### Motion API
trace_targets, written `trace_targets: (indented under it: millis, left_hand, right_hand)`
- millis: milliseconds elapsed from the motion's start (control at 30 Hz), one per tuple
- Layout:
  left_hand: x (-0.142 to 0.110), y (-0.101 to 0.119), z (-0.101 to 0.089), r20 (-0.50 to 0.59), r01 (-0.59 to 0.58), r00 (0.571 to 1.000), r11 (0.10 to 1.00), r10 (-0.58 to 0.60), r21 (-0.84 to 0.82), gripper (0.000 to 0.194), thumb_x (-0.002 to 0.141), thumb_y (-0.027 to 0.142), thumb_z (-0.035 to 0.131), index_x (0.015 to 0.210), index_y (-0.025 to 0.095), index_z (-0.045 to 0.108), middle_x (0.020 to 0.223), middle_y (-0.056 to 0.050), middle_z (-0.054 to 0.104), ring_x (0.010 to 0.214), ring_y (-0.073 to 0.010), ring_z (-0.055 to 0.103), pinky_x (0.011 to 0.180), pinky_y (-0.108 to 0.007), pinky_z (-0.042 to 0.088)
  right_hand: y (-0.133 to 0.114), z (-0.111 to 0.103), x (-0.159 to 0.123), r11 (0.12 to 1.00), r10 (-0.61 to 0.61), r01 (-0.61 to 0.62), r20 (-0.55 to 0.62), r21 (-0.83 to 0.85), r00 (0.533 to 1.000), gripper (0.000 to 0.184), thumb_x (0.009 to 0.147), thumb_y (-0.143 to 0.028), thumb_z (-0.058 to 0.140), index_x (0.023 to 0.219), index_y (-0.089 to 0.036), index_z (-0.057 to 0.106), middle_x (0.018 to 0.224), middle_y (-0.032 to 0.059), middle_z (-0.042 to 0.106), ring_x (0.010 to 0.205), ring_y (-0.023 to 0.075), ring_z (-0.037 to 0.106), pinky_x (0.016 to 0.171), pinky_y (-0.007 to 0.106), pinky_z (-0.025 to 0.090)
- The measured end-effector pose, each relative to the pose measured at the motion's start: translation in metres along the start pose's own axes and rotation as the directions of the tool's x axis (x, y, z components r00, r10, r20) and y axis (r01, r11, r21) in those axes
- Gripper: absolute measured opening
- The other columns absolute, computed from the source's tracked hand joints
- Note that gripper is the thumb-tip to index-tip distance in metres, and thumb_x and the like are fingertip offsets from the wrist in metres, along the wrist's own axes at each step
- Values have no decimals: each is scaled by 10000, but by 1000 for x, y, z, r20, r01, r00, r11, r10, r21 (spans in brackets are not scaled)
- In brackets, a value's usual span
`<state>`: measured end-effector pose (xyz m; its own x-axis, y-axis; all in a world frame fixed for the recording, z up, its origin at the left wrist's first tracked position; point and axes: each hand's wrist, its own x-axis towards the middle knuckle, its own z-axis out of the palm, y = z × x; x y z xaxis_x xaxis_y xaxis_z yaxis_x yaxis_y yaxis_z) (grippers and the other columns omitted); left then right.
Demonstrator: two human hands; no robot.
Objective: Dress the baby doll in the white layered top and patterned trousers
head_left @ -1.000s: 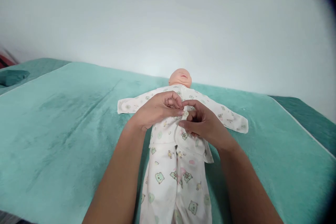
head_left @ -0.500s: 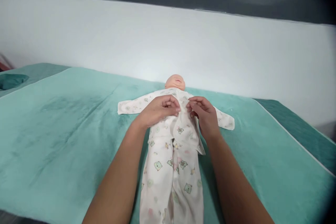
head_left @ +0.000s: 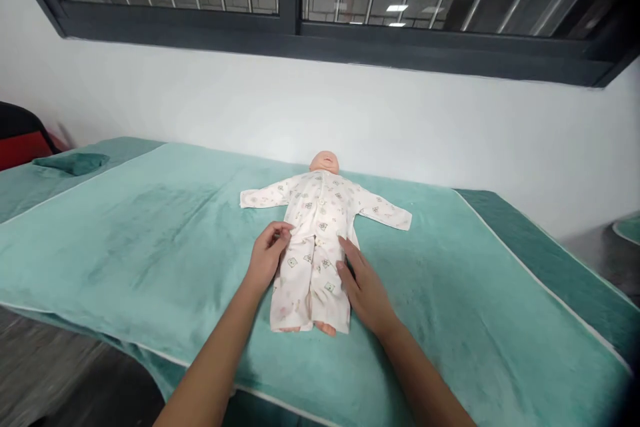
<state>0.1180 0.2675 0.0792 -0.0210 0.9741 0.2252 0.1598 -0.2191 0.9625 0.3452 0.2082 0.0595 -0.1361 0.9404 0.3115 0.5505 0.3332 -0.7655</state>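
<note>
A baby doll [head_left: 325, 162] lies on its back, arms spread, in a white printed baby shirt [head_left: 323, 203] and matching trousers [head_left: 293, 283]. The shirt front is joined down the middle, with buttons showing. My left hand [head_left: 269, 253] is at the waist on the doll's left-hand side in view, thumb and fingertips closed at the shirt's lower edge. Opposite it, my right hand [head_left: 364, 283] rests its fingertips on the waist and upper trouser leg, thumb and fingers apart. Bare toes peek out below the trouser legs; both sleeves extend past where hands would show.
A teal plush cover [head_left: 165, 240] spreads over the table, with a darker band at the right. On the far left lies a dark green cloth bundle [head_left: 75, 162] near a red and black chair [head_left: 23, 140]. A white wall and barred window [head_left: 295, 27] stand behind.
My hands have moved from the shirt's chest down to its waist, one on each side. The shirt front now lies flatter and straighter. The view has drawn back, showing more window and table edge.
</note>
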Motion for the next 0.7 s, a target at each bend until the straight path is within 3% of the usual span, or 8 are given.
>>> trace_targets:
  millis: [100, 167, 233, 300, 367, 400, 500, 700]
  left_hand:
    - [15, -11, -6, -137, -6, 990, 990, 25, 139, 275, 888, 384, 511, 1056, 200, 628, 990, -45, 644, 910, -184, 595, 823, -299, 486]
    - [31, -20, -20, -213, -18, 970, 916, 113, 401, 347, 867, 333, 507, 1158, 174, 610, 1169, -107, 625, 1100, -233, 580, 948, -355, 480]
    - [49, -28, -38, -199, 1, 963, 737, 182, 676, 496, 841, 308, 528, 1309, 146, 555, 1376, -164, 533, 1308, -294, 470, 1089, -422, 398]
    - [66, -35, -54, -167, 40, 971, 573, 171, 819, 618, 859, 343, 517, 1442, 150, 450, 1493, -180, 448, 1390, -329, 397, 1138, -472, 338]
    - [81, -42, -62, -147, 65, 979, 472, 138, 879, 689, 890, 374, 474, 1528, 160, 330, 1551, -175, 398, 1419, -339, 367, 1146, -498, 312]
    - [88, -45, -63, -149, 80, 981, 439, 124, 895, 698, 902, 369, 446, 1549, 157, 290, 1565, -172, 385, 1427, -340, 359, 1145, -508, 303]
    - [109, -53, -61, -156, 108, 982, 367, 105, 924, 635, 924, 281, 353, 1539, 130, 319, 1571, -178, 380, 1431, -340, 356, 1131, -530, 295]
    - [153, -64, -81, 32, -57, 997, 341, 76, 938, 608, 920, 156, 279, 1522, 111, 352, 1612, -141, 326, 1453, -282, 361, 1167, -452, 271]
  right_hand:
    - [13, -5, 1, 999, 27, -29, -102, -23, 994, 488, 992, -454, 424, 1457, -307, 452, 1548, 66, 435, 1434, 257, 396, 1178, 503, 355]
    - [31, -15, 9, 997, 46, -62, -266, -53, 963, 490, 960, -480, 469, 1395, -258, 504, 1572, 106, 376, 1447, 278, 364, 1166, 525, 360]
    - [54, -33, 22, 984, 72, -135, -430, -120, 900, 576, 915, -505, 511, 1401, -197, 480, 1579, 157, 337, 1466, 304, 318, 1169, 550, 333]
    - [76, -57, 40, 932, 147, -298, -540, -205, 829, 660, 886, -489, 518, 1417, -104, 446, 1521, 230, 400, 1456, 335, 319, 1177, 538, 304]
    - [95, -80, 58, 830, 296, -515, -613, -215, 732, 719, 867, -487, 531, 1418, -34, 435, 1387, 271, 529, 1335, 377, 466, 1113, 527, 373]
    - [102, -89, 67, 781, 344, -577, -607, -238, 716, 717, 870, -494, 524, 1414, -34, 444, 1312, 259, 590, 1274, 384, 519, 1076, 528, 402]
    - [117, -103, 88, 717, 396, -617, -540, -324, 743, 629, 900, -483, 476, 1390, -88, 502, 1293, 225, 620, 1215, 375, 568, 1030, 519, 426]
    - [141, -110, 114, 759, 352, -553, -499, -343, 792, 500, 906, -348, 457, 1371, -188, 545, 1366, 143, 606, 1231, 292, 569, 1041, 435, 431]
